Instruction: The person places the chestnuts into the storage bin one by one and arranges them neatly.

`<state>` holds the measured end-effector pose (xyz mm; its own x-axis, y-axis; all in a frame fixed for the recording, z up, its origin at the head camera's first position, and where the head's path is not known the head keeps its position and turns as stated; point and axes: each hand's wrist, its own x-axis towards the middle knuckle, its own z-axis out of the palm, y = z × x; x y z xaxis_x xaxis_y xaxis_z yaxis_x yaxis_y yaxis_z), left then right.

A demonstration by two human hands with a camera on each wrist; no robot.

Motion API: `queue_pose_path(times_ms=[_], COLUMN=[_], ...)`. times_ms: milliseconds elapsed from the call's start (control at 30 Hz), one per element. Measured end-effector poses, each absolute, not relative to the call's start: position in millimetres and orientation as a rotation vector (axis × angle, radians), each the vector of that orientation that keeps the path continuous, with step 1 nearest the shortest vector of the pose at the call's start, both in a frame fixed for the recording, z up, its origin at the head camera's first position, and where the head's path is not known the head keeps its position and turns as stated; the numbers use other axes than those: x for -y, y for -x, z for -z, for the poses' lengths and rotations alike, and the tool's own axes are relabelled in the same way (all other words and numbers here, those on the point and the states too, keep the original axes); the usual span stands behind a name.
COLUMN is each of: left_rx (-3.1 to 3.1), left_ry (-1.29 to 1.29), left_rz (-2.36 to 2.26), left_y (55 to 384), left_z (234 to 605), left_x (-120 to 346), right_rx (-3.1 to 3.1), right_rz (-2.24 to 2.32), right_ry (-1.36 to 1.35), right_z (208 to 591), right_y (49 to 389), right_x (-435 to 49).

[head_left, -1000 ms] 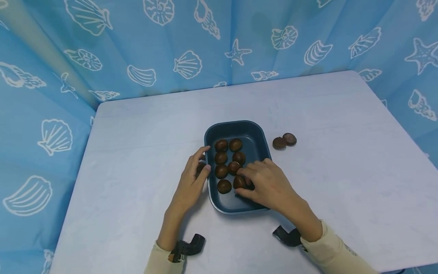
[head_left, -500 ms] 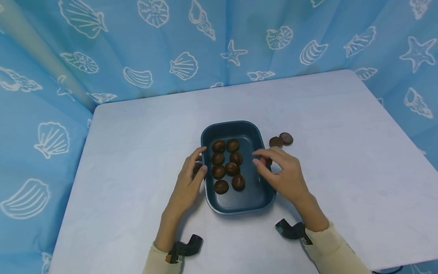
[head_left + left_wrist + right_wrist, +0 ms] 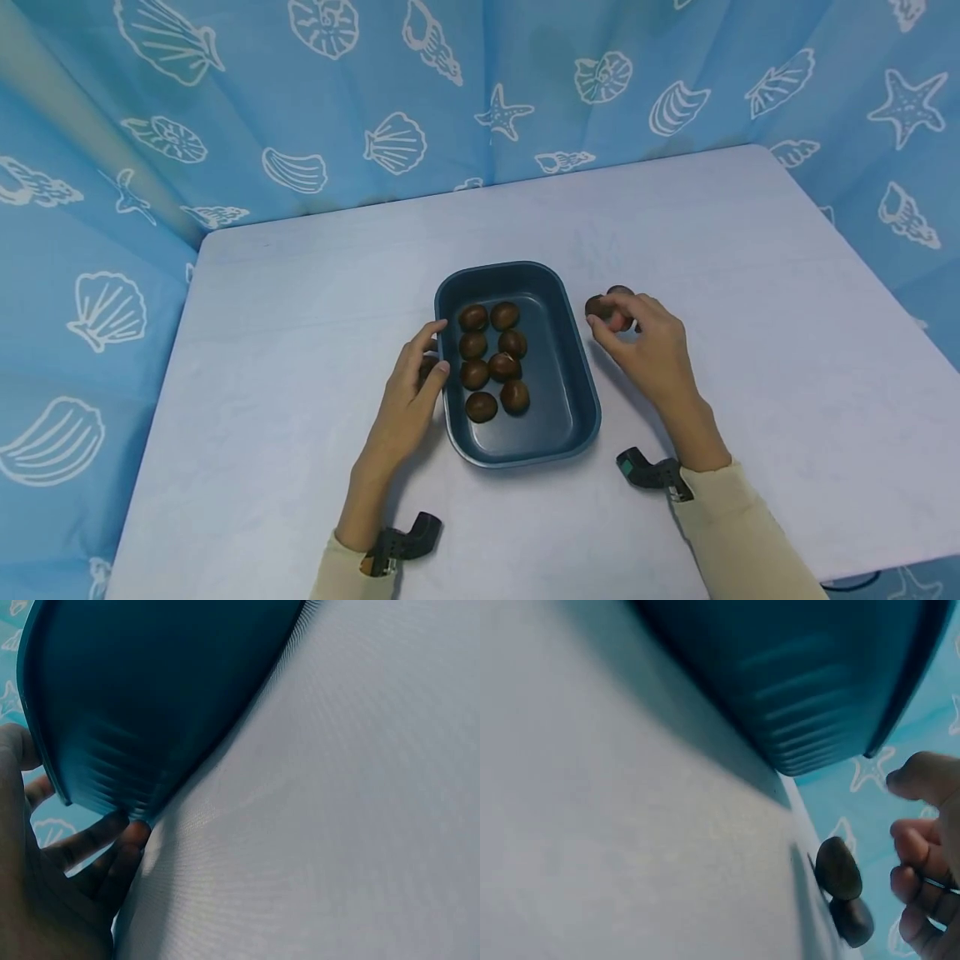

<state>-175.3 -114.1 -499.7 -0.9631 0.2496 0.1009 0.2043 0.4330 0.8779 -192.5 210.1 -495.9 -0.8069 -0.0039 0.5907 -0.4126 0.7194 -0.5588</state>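
Note:
A dark blue rectangular tray [image 3: 558,367] holds several brown, glossy chestnuts [image 3: 504,367] in two columns on its left side. My left hand [image 3: 405,396] rests at the tray's left wall, thumb and index finger at the rim; in the left wrist view its fingers [image 3: 94,840] touch the ribbed outer wall. To the right of the tray my right hand [image 3: 651,346] hovers over two more chestnuts [image 3: 596,307], partly covering them. The right wrist view has the loosely bent fingers [image 3: 909,847] holding nothing, apart from that pair of chestnuts [image 3: 838,868].
A white cloth [image 3: 300,333] covers the table, and a blue curtain [image 3: 465,75] with shell prints hangs behind it and at the sides. Black camera mounts [image 3: 651,471] sit on both wrists. A dark cable [image 3: 851,586] shows at the lower right.
My right hand has let go of a chestnut in the tray, lifted out over the right rim and moved to the two chestnuts outside. The left hand stays at the tray.

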Motion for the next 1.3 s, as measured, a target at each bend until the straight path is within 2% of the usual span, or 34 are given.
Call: queue_pose_path(times_ms=[300, 900, 1300], left_rx=[-2.626, -2.631, -2.626], left_ry=[-0.418, -0.410, -0.409], left_rz=[-1.598, -1.583, -1.586], left_y=[175.1, 175.2, 174.4], left_z=[499.2, 498.8, 497.7], left_x=[113.6, 113.8, 112.7], right_rx=[2.448, 2.592, 2.579], right_rz=[-0.953, -1.019, -0.983], right_ry=[-0.164, -0.068, -0.096], right_z=[506.7, 512.9, 515.8], right_y=[205.7, 206.9, 207.7], right_x=[-219.6, -219.5, -218.5])
